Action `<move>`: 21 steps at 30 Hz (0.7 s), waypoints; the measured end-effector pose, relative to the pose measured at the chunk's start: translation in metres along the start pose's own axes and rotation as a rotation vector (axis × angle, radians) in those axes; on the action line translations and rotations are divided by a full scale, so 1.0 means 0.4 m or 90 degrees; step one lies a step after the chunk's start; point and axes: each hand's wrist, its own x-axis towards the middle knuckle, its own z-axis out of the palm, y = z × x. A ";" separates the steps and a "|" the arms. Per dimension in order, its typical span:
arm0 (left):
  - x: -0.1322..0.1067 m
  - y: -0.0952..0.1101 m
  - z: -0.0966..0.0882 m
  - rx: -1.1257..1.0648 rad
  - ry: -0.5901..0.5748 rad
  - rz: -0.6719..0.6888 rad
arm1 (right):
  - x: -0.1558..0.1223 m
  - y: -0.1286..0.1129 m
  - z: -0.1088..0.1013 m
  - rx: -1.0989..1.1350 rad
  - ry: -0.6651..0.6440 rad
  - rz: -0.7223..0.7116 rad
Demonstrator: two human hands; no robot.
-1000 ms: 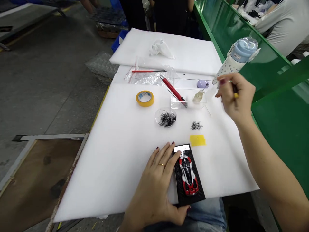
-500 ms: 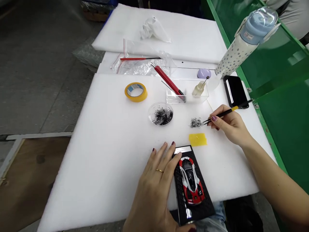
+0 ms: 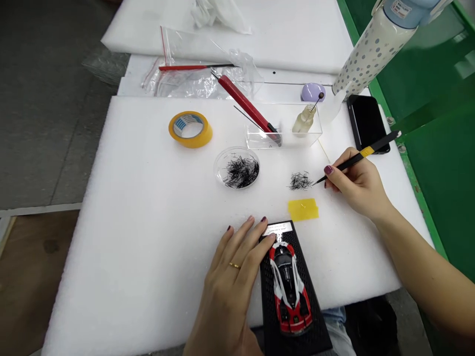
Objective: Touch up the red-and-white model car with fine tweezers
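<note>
Black tweezers with a yellow band are pinched in my right hand. Their tips look pressed together and point at the right edge of a small pile of fine black strands. Whether a strand is caught between them is too small to tell. My left hand steadies a black display base along its left side, index finger at the upper corner, thumb hidden. A red, white and black model car sits on that base. Between pile and base lies a yellow tape piece.
A round clear dish holds more black strands. Behind it are a yellow tape roll and a clear tray with a red-handled tool and a small glass bottle. A phone and a dotted water bottle stand right.
The view has moved closer and tilted down. The tweezers' tips, apart before, now look closed and sit slightly back from the pile. My left hand stays at the base.
</note>
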 end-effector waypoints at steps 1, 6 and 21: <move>-0.001 -0.001 0.000 0.004 0.002 0.002 | 0.001 0.000 0.002 -0.002 0.000 -0.001; -0.002 -0.003 0.003 0.018 0.017 -0.005 | 0.005 -0.002 0.010 -0.007 0.006 -0.007; 0.000 0.001 0.003 -0.029 0.018 -0.002 | -0.031 -0.019 -0.004 0.185 0.018 0.072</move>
